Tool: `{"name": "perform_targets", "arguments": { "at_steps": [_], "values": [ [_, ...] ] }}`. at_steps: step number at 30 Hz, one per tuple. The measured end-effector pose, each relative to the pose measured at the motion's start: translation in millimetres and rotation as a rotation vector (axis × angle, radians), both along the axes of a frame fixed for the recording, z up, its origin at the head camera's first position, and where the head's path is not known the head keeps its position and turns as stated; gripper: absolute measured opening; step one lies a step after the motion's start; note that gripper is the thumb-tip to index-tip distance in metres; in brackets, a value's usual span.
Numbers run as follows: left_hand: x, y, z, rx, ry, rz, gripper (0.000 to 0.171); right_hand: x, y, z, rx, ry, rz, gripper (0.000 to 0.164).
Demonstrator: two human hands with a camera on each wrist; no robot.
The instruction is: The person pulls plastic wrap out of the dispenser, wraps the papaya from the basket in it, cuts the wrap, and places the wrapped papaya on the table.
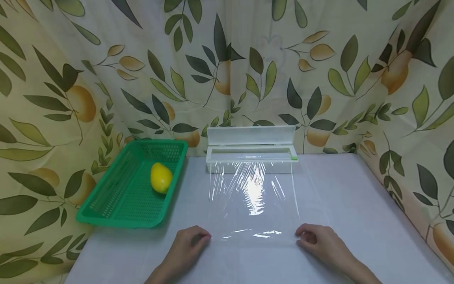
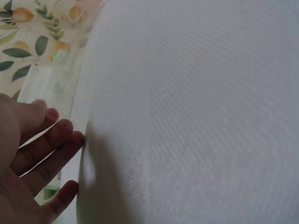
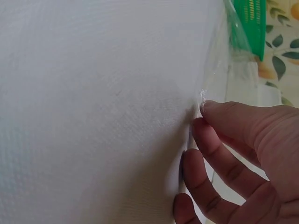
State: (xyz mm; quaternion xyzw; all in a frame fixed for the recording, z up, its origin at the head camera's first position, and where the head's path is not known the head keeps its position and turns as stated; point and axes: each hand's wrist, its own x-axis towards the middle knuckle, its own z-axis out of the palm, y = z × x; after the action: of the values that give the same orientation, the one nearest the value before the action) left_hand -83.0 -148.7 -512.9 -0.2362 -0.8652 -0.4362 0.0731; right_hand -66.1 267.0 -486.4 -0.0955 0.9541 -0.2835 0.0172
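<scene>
A sheet of clear plastic wrap (image 1: 244, 205) stretches toward me from a white wrap dispenser (image 1: 252, 167), whose lid stands raised at the back. My left hand (image 1: 188, 244) pinches the near left corner of the sheet between thumb and index finger. At the near right corner my right hand (image 1: 322, 244) pinches the wrap the same way; the right wrist view shows the film bunched at the thumb tip (image 3: 208, 106). In the left wrist view the thumb and index finger of the left hand (image 2: 37, 149) meet, with the other fingers spread below.
To the left stands a green basket (image 1: 124, 223) with a yellow lemon-shaped fruit (image 1: 161, 178) inside. A small green slider (image 1: 294, 158) sits at the dispenser's right end. White cloth (image 1: 354, 205) covers the table, and a leaf-and-fruit patterned curtain (image 1: 244, 71) hangs behind and at both sides.
</scene>
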Motion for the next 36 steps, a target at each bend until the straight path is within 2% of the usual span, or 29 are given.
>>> {"name": "perform_targets", "arguments": {
  "at_steps": [5,10,14,20,25,30,36],
  "values": [
    [-1.6,3.2,0.0,-0.002,-0.037,0.058,0.007,-0.1,-3.6,-0.2,0.013,-0.029,-0.032,0.021],
    [-2.6,4.1,-1.8,0.001,-0.044,0.076,0.022,1.7,-1.3,-2.6,0.045,0.024,-0.023,0.027],
    [-2.1,4.0,-4.1,-0.001,-0.023,0.093,0.033,2.7,2.3,-5.4,0.068,0.064,-0.018,0.030],
    [-3.3,3.9,-4.2,0.010,0.009,0.118,0.044,3.1,5.9,-7.2,0.068,0.039,-0.021,0.035],
    [-3.0,3.3,-5.2,0.037,0.011,0.112,0.045,5.5,7.4,-9.1,0.050,0.026,-0.012,0.039],
    [-3.7,3.8,-7.1,0.061,0.025,0.096,0.044,5.6,9.6,-11.8,0.034,0.058,0.002,0.039],
    [-6.4,2.8,0.8,0.030,-0.008,0.110,0.040,4.1,10.1,-12.0,0.025,0.080,0.028,0.040]
  ]
}}
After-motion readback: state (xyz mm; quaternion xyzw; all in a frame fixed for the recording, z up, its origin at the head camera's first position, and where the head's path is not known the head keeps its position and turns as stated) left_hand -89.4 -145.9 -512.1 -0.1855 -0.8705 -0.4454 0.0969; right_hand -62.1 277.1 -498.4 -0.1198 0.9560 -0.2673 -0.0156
